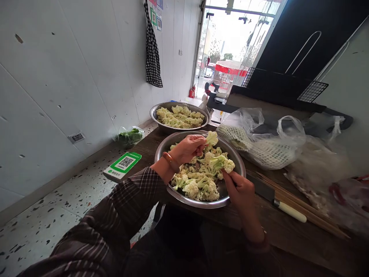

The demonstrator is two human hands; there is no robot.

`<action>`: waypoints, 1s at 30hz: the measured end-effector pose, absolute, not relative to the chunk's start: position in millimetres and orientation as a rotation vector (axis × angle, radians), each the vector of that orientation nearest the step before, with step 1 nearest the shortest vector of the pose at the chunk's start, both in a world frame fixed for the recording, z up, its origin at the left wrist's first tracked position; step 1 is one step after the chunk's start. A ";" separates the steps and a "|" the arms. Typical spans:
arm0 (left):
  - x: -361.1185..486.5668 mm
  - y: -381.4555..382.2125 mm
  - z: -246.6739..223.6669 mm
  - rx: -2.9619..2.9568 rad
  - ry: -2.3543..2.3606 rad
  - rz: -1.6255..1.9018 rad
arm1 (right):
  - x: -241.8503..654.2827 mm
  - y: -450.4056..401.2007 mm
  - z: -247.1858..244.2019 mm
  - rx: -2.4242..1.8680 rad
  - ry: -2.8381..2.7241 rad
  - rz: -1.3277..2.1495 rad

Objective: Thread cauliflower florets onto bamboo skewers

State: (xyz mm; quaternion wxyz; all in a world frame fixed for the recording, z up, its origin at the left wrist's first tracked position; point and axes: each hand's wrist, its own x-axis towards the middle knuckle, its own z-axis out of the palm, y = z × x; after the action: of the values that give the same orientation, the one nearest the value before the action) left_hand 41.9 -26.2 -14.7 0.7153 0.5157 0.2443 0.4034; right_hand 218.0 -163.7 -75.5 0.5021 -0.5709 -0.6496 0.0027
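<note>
My left hand (pixel 188 149), with a brown bangle at the wrist, is closed on a small cauliflower floret (pixel 212 138) above a metal basin (pixel 198 203). Lower and to the right, my right hand (pixel 241 189) pinches another cauliflower floret (pixel 221 163) over the basin's right side. The two held pieces are apart. Inside the basin lie many cut cauliflower pieces (pixel 201 186). My left forearm covers part of the basin's left rim. Whether a stick sits in the right hand's grip cannot be made out.
Behind stands a second metal basin (pixel 152 112) of cauliflower. To the right lie a knife (pixel 291 211), wooden skewers (pixel 314 215) and plastic bags (pixel 271 150). A QR code stand (pixel 123 165) and bagged greens (pixel 128 136) are left. A glass door (pixel 225 50) stands beyond.
</note>
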 end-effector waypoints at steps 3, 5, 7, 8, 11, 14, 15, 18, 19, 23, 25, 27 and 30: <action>42.1 -27.6 -14.0 1.239 0.593 0.925 | 218.0 -163.4 -75.5 -1.402 -1.560 0.016; 42.8 -29.3 -12.8 1.313 0.642 0.955 | 218.0 -163.0 -75.4 -1.410 -1.559 0.024; 43.4 -30.9 -11.4 1.364 0.673 0.972 | 218.2 -162.5 -75.4 -1.412 -1.558 0.028; 43.6 -31.4 -10.8 1.382 0.680 0.973 | 218.4 -162.4 -75.5 -1.410 -1.559 0.027; 43.6 -31.4 -9.8 1.426 0.678 0.962 | 219.3 -162.5 -76.4 -1.403 -1.564 0.032; 43.7 -30.1 -10.4 1.465 0.681 0.946 | 220.0 -163.0 -77.5 -1.415 -1.558 0.042; 43.9 -29.9 -10.8 1.472 0.685 0.946 | 220.2 -163.0 -77.9 -1.417 -1.554 0.039; 44.8 -30.7 -12.0 1.491 0.700 0.943 | 220.3 -162.2 -77.9 -1.420 -1.548 0.033; 44.9 -31.5 -12.0 1.501 0.704 0.939 | 220.1 -161.8 -77.6 -1.425 -1.547 0.035; 44.4 -34.3 -10.1 1.554 0.715 0.924 | 218.9 -160.8 -75.7 -1.443 -1.542 0.046; 43.7 -35.1 -8.5 1.586 0.728 0.928 | 218.3 -160.9 -75.1 -1.449 -1.532 0.055; 43.4 -36.2 -6.9 1.618 0.746 0.939 | 218.0 -161.2 -74.9 -1.450 -1.517 0.078; 44.2 -40.2 -5.1 1.671 0.733 0.893 | 217.7 -161.5 -74.4 -1.450 -1.508 0.128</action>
State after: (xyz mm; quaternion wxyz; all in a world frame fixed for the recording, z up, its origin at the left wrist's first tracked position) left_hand 44.2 -40.2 -5.1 0.5269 0.6991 0.3068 0.3735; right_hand 217.7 -161.5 -74.4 0.4994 -0.5993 -0.6234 0.0530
